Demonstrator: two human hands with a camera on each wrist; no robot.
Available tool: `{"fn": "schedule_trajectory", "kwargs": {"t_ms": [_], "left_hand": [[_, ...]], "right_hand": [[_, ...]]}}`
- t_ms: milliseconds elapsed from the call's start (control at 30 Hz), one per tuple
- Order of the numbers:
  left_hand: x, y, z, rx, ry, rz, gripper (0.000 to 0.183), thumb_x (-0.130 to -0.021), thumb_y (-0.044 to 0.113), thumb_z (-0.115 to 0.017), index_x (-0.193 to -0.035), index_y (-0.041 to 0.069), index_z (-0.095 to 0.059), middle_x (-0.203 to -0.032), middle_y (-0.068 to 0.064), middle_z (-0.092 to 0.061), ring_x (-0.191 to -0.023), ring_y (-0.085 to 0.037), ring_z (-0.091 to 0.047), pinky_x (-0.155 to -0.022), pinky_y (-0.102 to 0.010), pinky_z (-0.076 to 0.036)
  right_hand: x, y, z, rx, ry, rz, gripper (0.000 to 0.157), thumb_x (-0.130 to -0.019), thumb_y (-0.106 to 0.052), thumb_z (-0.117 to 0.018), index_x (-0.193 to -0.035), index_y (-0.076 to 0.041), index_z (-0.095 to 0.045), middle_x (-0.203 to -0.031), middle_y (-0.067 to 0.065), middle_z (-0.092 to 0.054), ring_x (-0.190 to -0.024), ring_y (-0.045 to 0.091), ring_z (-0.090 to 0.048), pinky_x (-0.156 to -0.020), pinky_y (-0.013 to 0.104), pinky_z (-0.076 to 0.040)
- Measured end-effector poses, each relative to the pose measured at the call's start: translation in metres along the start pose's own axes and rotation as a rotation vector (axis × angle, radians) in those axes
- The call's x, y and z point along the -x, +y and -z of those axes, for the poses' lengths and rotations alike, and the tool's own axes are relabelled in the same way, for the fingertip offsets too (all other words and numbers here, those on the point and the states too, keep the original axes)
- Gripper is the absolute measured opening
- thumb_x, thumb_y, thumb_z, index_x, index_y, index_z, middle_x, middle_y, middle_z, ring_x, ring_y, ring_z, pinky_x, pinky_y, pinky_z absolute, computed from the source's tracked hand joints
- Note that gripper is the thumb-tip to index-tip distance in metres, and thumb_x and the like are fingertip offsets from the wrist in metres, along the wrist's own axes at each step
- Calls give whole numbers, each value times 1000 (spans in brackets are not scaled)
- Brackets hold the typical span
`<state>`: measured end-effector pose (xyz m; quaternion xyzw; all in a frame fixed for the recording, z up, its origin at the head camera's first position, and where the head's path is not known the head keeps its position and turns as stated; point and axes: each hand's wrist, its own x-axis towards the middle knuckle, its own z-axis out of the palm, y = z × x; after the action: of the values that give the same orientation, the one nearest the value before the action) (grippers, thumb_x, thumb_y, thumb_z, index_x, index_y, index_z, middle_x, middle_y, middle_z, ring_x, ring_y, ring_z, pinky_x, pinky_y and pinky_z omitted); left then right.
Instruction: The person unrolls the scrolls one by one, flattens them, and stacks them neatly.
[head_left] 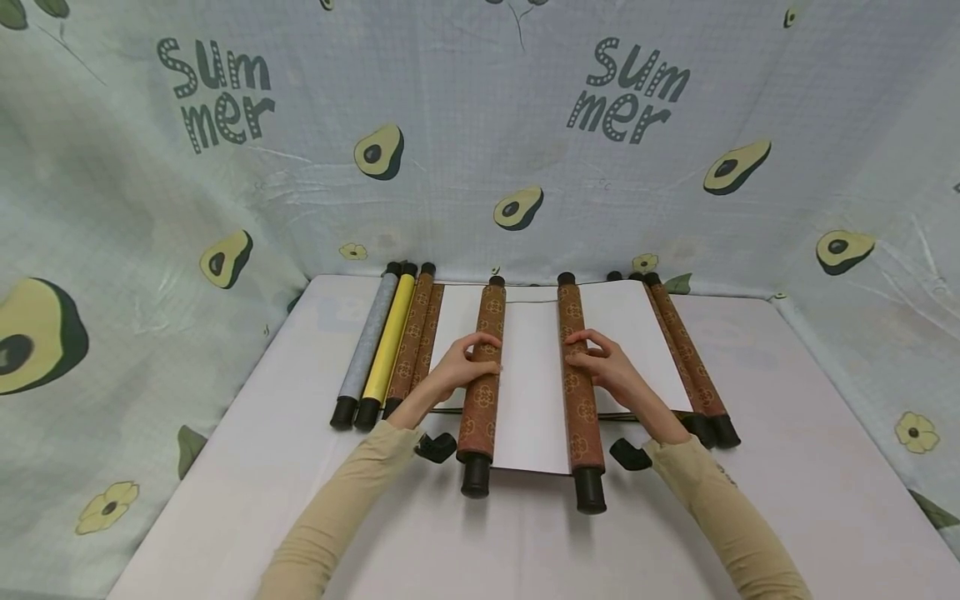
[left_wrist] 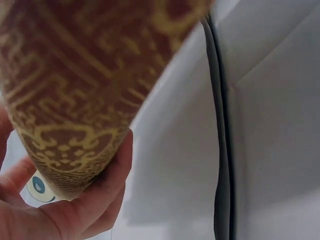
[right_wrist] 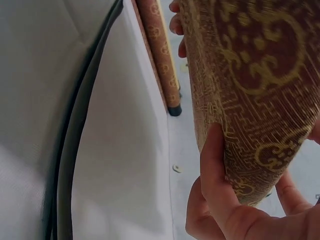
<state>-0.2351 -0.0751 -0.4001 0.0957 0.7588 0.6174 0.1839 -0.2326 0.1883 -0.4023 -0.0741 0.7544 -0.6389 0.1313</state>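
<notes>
A brown scroll with gold patterning is partly unrolled, showing a band of white paper (head_left: 532,392) between its two rolls. My left hand (head_left: 462,367) grips the left roll (head_left: 478,417), thumb and fingers curled round it. Round the right roll (head_left: 583,417), my right hand (head_left: 611,367) curls in the same way. Black end knobs stick out at the near ends of both rolls. The wrist views show the patterned left roll (left_wrist: 75,100) and right roll (right_wrist: 250,90) close up, raised above the white sheet below.
Under the held scroll lies wider white paper (head_left: 630,333) with a dark near edge. Left of it stand a grey roll (head_left: 371,333), a yellow roll (head_left: 390,337) and brown patterned rolls (head_left: 411,342). More brown rolls (head_left: 688,358) lie at the right. A printed curtain (head_left: 465,100) backs the white table (head_left: 795,417).
</notes>
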Motion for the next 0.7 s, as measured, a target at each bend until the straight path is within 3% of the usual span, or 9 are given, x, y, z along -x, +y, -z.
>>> {"fn": "schedule_trajectory", "kwargs": {"t_ms": [233, 367, 700], "left_hand": [[-3, -3, -3, -40, -3, -53, 43, -78, 15, -67, -116, 5, -48, -111, -16, -48, -78, -19, -53, -59, -29, -48], [-4, -3, -3, -46, 6, -59, 43, -76, 10, -68, -114, 7, -49, -115, -17, -46, -82, -21, -51, -59, -29, -47], [-2, 1, -3, 32, 40, -18, 42, -77, 6, -65, -116, 11, -48, -118, -20, -44, -80, -22, -54, -57, -31, -50]], "right_hand": [[-2, -2, -2, 109, 53, -31, 37, -78, -18, -68, -108, -12, -46, -125, 16, -39, -84, 19, -48, -62, 31, -47], [-1, -3, 0, 144, 47, -40, 48, -78, -18, -68, -116, -10, -41, -131, 19, -34, -89, 21, -47, -63, 32, -47], [1, -4, 7, 202, 58, -57, 67, -79, -20, -67, -135, -23, -30, -131, 23, -36, -92, 26, -51, -65, 35, -48]]}}
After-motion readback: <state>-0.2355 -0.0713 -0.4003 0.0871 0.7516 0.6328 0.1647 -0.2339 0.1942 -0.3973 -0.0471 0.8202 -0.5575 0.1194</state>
